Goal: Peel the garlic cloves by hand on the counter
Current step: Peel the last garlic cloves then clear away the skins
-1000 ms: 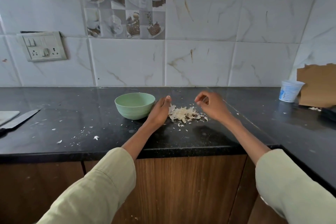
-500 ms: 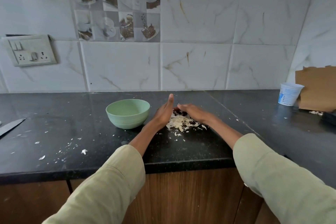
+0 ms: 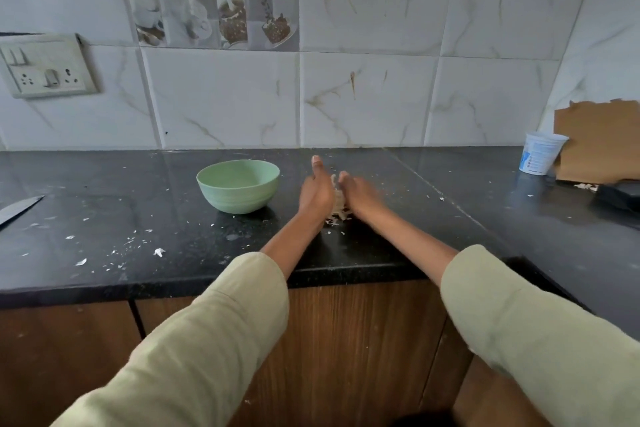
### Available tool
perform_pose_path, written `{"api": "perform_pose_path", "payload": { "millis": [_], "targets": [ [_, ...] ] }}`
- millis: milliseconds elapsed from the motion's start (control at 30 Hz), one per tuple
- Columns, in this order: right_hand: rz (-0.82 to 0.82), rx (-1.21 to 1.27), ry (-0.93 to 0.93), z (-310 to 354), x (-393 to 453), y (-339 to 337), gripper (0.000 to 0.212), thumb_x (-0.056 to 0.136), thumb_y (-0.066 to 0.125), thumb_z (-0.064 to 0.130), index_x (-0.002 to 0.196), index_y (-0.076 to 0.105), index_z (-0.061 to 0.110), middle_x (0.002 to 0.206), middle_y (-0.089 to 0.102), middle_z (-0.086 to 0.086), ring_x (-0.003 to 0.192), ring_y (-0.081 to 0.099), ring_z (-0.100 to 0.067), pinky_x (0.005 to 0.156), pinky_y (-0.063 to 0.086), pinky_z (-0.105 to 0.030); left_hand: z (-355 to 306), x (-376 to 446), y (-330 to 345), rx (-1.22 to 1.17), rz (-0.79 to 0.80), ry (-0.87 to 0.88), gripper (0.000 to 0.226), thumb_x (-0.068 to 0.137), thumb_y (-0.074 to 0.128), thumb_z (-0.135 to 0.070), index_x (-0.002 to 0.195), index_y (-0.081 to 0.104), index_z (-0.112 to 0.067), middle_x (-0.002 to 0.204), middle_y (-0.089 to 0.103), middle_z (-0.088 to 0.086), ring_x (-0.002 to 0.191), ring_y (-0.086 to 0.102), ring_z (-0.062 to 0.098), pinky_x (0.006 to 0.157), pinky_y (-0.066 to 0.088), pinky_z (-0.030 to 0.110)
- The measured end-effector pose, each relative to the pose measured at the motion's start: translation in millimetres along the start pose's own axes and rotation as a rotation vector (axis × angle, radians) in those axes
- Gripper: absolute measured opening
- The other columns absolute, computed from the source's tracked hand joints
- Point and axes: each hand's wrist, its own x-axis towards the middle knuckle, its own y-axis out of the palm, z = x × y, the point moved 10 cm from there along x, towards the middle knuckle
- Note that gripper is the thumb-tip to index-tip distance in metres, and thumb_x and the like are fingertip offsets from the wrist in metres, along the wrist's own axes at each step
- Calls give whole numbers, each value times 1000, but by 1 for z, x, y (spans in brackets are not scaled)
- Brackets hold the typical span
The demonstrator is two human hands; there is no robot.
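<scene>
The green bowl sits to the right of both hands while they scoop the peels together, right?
Not quite. The head view shows the green bowl to the left of both hands. The left hand and right hand do press the peels together between them.

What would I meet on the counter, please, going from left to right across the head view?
Knife blade → green bowl → left hand → garlic skins → right hand → white cup → torn cardboard.

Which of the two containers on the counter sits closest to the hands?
The green bowl, just beside the left hand; the white cup stands far right.
</scene>
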Motion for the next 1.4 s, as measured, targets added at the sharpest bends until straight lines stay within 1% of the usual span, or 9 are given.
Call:
{"api": "perform_pose_path", "payload": {
  "millis": [100, 233, 500, 667, 767, 867, 1000, 1267, 1400],
  "targets": [
    [-30, 137, 73, 20, -10, 17, 52, 115, 31, 25, 84, 70, 11, 109, 74, -24, 111, 69, -40, 84, 49, -41, 11, 0, 9, -242, -36, -116, 83, 109, 14, -63, 142, 61, -3, 143, 64, 15, 132, 60, 32, 111, 45, 41],
    [-84, 477, 259, 12, -13, 26, 50, 114, 38, 21, 72, 65, 19, 81, 69, -2, 82, 68, -24, 60, 46, -26, 22, -4, 12, -638, -54, -251, 71, 113, 19, -56, 91, 66, -7, 93, 69, 9, 83, 66, 21, 76, 52, 34],
    [-211, 1146, 461, -9, -30, 31, 41, 115, 42, 22, 129, 67, -7, 104, 76, -16, 67, 73, -22, 48, 55, -23, 25, -14, 18, -1099, -128, -306, 60, 113, 31, -51, 96, 63, -3, 100, 70, 24, 83, 71, 36, 83, 59, 46],
    [-213, 1411, 398, 8, -37, 39, 47, 115, 39, 31, 128, 71, -1, 130, 71, -21, 114, 72, -36, 94, 60, -45, 4, -34, 7, -1256, -99, -245, 50, 112, 33, -35, 103, 69, -1, 96, 68, 21, 83, 67, 34, 73, 57, 42],
    [-128, 1532, 281, 44, -44, 47, 51, 116, 34, 36, 118, 72, 3, 117, 76, -18, 103, 74, -33, 101, 57, -50, -21, -52, -24, -1325, -81, -152, 49, 110, 31, -31, 114, 69, 0, 100, 69, 20, 84, 69, 31, 68, 59, 37],
    [-30, 1600, 198, 89, -62, 58, 48, 116, 34, 35, 123, 70, 5, 108, 79, -14, 96, 77, -28, 85, 62, -44, -42, -79, -65, -1355, -79, -76, 51, 111, 30, -32, 116, 70, -1, 101, 71, 17, 88, 70, 29, 65, 62, 34],
    [101, 1617, 126, 145, -104, 94, 45, 116, 36, 34, 125, 71, 7, 126, 75, -16, 110, 74, -31, 100, 58, -48, -45, -121, -138, -1369, -160, 42, 57, 110, 29, -33, 132, 67, 4, 111, 70, 21, 106, 66, 36, 97, 56, 49],
    [445, 1752, 292, 205, -226, 244, 43, 115, 36, 32, 115, 70, 5, 115, 77, -15, 99, 77, -28, 83, 63, -41, 33, -232, -287, -1374, -421, 155, 59, 107, 30, -35, 128, 68, 5, 107, 73, 23, 96, 70, 35, 96, 55, 49],
    [535, 1691, 424, 196, -288, 326, 45, 116, 35, 33, 120, 70, 6, 130, 72, -18, 111, 73, -31, 97, 59, -46, 112, -285, -344, -1303, -630, 85, 61, 105, 32, -34, 131, 68, 7, 112, 75, 24, 105, 71, 36, 97, 58, 49]
  ]
}}
